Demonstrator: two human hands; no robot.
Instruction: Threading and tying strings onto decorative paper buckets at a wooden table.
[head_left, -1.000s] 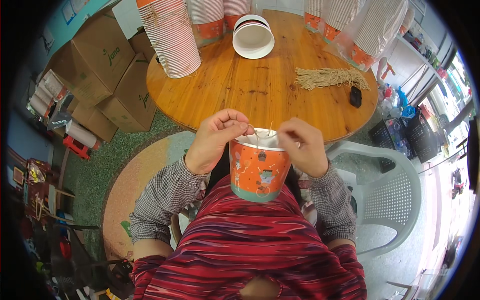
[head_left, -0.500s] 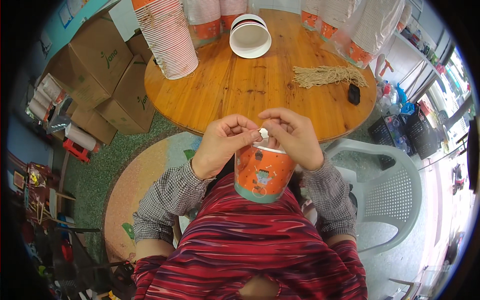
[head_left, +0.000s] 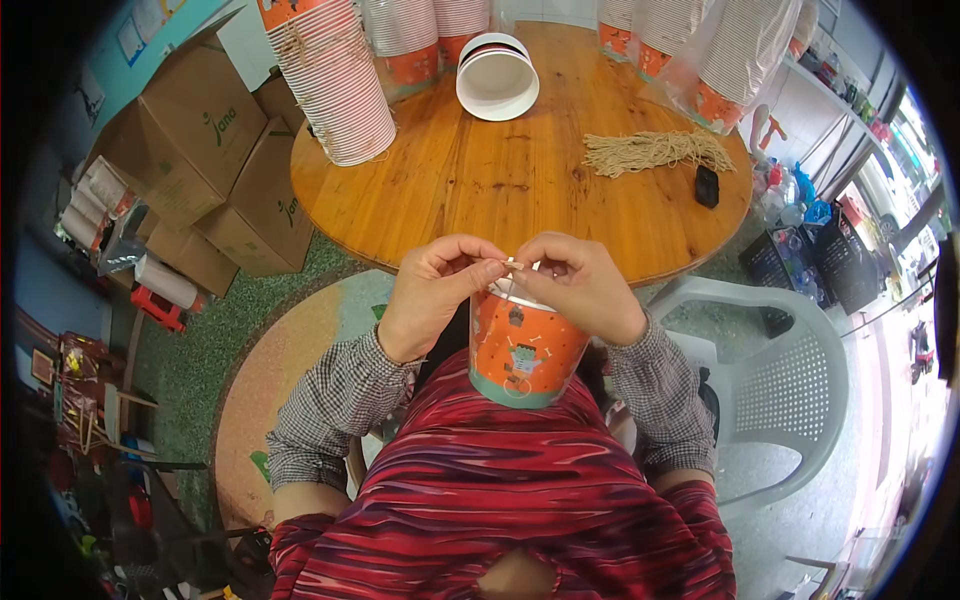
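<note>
An orange paper cup (head_left: 522, 348) with a teal bottom band rests against my chest, its mouth facing away from me. My left hand (head_left: 432, 295) and my right hand (head_left: 580, 285) meet over its rim. The fingertips of both hands pinch a thin piece of pale string (head_left: 510, 266) right at the rim. The cup's far rim is hidden behind my fingers.
A round wooden table (head_left: 500, 180) lies ahead with tall stacks of paper cups (head_left: 330, 80), a white cup on its side (head_left: 497, 78), a bundle of strings (head_left: 655, 150) and a small black object (head_left: 707, 186). Cardboard boxes (head_left: 190, 150) stand left, a white plastic chair (head_left: 790, 390) right.
My hands have come together over the cup's rim, the right hand moving left to meet the left. The cup stays at my chest.
</note>
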